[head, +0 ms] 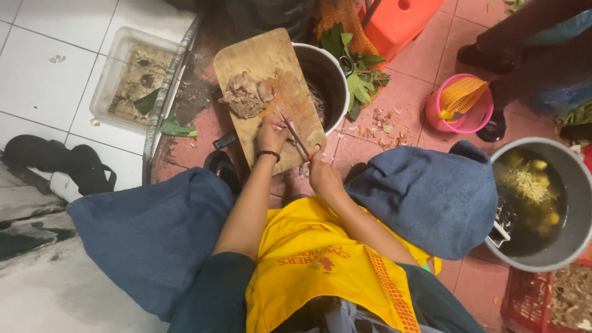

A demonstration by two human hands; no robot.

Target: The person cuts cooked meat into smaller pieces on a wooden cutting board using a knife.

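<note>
A wooden cutting board is laid across the rim of a metal pot, its long axis running away from the person and slightly to the left. The left hand is pressed onto the near part of the board, fingers curled together over a small piece of food that cannot be identified beneath them. The right hand is closed around the handle of a knife; the blade is angled up and to the left from that hand, so that its tip lies just beside the left fingertips. A heap of chopped brownish meat is seen beyond the left fingers, further up the board and slightly left, nearer to the left hand than to the right. Green leaves are scattered beyond and to the right of the right-hand fingers, past the pot. A pink bucket holding an orange scoop is noted well apart to the right, and a large grey basin of liquid and yellowish pieces stands further right and nearer. No obstruction is observed between blade and heap.
</note>
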